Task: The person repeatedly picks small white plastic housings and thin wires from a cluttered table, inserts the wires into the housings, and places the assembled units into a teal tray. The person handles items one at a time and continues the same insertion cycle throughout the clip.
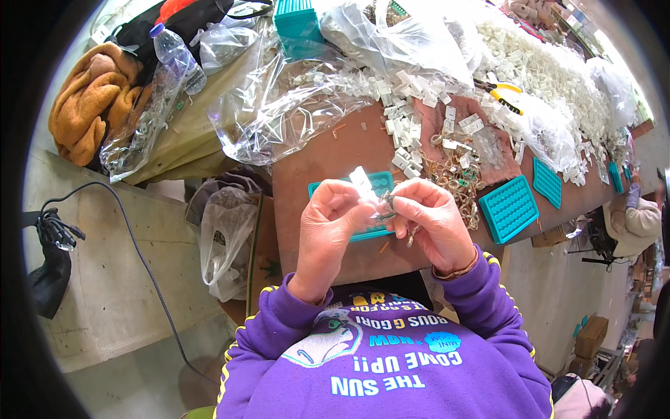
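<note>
Both forearms in purple sleeves rise from the lower edge and meet above the near edge of the brown table [328, 150]. The left hand [333, 213] is curled, thumb and fingertips pinched on a small white plastic piece [361, 180] that stands up just above its knuckles. The right hand [434, 218] faces it, almost touching, fingers closed round a small dark metal part [388, 204]; what exactly that part is I cannot tell, since it is tiny and half hidden. Directly beneath the hands lies a teal tray [380, 183], mostly covered by them. To the right of the right hand sits a second teal tray [509, 208] near the table's edge, with a tangle of brassy metal clips [457, 178] between. Left of the left hand the table edge drops to a clear plastic bag [225, 234] hanging beside it. Beyond the hands, a bare stretch of table runs up to scattered white plastic pieces [408, 115] and crumpled clear plastic sheeting [279, 105]. Farther right lie yellow-handled pliers [504, 96]; far left, a water bottle [178, 56] and an orange cloth [91, 98]
</note>
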